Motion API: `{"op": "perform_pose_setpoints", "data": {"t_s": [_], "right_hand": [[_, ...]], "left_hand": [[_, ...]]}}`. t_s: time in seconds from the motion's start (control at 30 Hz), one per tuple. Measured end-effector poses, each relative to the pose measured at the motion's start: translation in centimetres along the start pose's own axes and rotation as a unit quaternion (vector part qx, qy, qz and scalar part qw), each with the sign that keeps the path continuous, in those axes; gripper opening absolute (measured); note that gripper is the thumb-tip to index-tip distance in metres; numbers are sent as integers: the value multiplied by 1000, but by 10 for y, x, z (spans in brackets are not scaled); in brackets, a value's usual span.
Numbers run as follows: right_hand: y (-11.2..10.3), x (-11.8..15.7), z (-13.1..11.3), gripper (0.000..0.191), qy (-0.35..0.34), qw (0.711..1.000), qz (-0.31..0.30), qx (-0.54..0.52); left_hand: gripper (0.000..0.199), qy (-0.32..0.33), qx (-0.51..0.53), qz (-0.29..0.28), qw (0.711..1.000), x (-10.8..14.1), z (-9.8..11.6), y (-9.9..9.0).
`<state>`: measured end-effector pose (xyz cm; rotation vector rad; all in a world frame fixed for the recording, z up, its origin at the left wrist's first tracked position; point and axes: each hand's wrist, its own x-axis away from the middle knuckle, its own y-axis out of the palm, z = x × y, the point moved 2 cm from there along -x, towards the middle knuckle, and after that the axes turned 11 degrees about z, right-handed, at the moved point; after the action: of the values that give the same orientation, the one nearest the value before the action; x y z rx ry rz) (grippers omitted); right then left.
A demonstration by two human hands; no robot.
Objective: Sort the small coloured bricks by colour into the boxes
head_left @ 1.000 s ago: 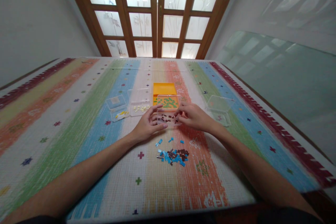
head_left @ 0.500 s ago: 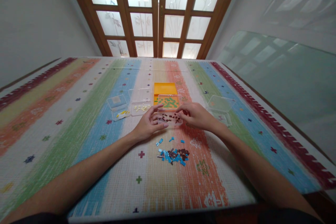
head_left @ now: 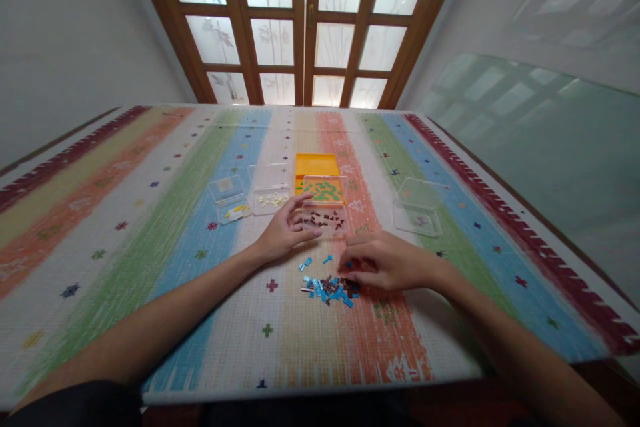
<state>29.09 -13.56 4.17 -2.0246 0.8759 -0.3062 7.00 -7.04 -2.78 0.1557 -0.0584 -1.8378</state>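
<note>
My left hand (head_left: 289, 230) rests at the left side of a clear box (head_left: 325, 219) with small brown pieces inside, its thumb and fingers apart around the box's left edge. My right hand (head_left: 383, 260) is over the right edge of a loose pile of blue and brown pieces (head_left: 327, 289), fingers curled downward. Its fingertips are at the brown pieces, and whether one is between them cannot be made out. A few blue pieces (head_left: 306, 264) lie apart from the pile, just below the brown pieces' box.
Behind the box is an orange case (head_left: 317, 164) with green pieces in front of its lid. Open clear boxes with yellow pieces (head_left: 236, 213) and cream pieces (head_left: 273, 201) stand left. Another open clear box (head_left: 417, 219) is at the right. A striped cloth (head_left: 165, 240) covers the table.
My right hand has moved from above the box of brown pieces back toward me, down to the pile. My left hand has stayed by the box. The view has shifted slightly.
</note>
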Motion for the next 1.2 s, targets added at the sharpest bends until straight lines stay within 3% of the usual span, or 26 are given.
{"op": "perform_pose_setpoints", "data": {"t_s": [0.2,0.33,0.57,0.77,1.2], "right_hand": [[6,2,1,23,10,998,-64,3],[11,3,1,20,14,996,-84,11],[11,3,-2,24,7,996,-86,7],[11,4,-11,20,23,992,-93,79],[20,11,-8,18,36,989,-45,137]], "left_hand": [[75,3,-8,0,1000,0,2,0],[74,4,-19,-8,1000,0,2,-1],[72,26,-32,-2,999,-1,0,-2],[73,27,-44,2,999,0,2,0],[74,14,-29,8,999,1,3,1]]}}
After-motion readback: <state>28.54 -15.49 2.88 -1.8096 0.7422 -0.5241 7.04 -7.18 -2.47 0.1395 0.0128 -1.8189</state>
